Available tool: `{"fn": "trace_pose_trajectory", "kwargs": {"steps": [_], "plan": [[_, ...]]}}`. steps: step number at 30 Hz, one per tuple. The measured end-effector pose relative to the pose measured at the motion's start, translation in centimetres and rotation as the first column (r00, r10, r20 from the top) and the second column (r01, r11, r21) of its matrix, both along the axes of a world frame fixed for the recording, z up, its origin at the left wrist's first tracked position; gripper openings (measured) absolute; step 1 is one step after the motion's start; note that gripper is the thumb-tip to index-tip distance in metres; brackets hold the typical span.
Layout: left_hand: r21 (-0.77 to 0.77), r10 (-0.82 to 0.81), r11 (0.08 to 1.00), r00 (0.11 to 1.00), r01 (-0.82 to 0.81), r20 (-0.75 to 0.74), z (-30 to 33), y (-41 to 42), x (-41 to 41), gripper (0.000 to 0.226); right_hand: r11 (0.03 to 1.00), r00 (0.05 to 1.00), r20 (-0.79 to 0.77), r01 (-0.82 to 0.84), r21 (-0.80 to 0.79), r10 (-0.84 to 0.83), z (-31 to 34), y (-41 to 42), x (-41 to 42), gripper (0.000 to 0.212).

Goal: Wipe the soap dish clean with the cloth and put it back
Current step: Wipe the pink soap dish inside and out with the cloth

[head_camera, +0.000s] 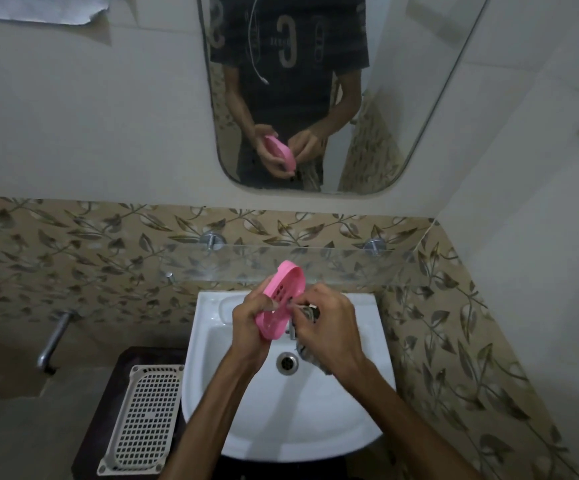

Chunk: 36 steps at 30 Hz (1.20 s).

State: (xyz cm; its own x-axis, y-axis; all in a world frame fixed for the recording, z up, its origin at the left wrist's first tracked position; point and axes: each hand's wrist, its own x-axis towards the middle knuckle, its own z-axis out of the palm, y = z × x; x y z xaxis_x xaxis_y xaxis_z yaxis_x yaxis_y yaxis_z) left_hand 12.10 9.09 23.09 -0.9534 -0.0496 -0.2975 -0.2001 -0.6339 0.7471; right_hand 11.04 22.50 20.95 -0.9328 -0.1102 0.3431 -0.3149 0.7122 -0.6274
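A white basket (142, 417) sits left of the sink (212, 393). Over the basin, the left hand (250, 323) grips the pink dish (283, 296), tilted on edge. The right hand (333, 327) is closed around the cloth (310, 356), pressed against it.

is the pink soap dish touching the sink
Apart. The head view shows the left hand holding the soap dish up above the sink.

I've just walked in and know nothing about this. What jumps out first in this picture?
The bright pink soap dish, held tilted in the left hand above the white sink. Beside it the right hand presses a dark cloth to the dish. The mirror on the wall above reflects both hands.
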Motion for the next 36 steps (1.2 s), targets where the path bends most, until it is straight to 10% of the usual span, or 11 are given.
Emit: {"fn": "trace_pose_trajectory", "kwargs": {"steps": [26, 36], "plan": [[0.290, -0.012, 0.957, 0.999, 0.002, 0.031, 0.0, -0.9, -0.4, 0.032, 0.961, 0.984, -0.150, 0.053, -0.270, -0.096, 2.6, -0.2, 0.2, 0.013], [0.309, -0.027, 0.951, 0.997, 0.002, 0.075, -0.1, -0.6, -0.5, 0.039, 0.991, 0.984, -0.179, -0.007, -0.132, -0.017, 1.2, 0.1, 0.8, 0.018]]}}
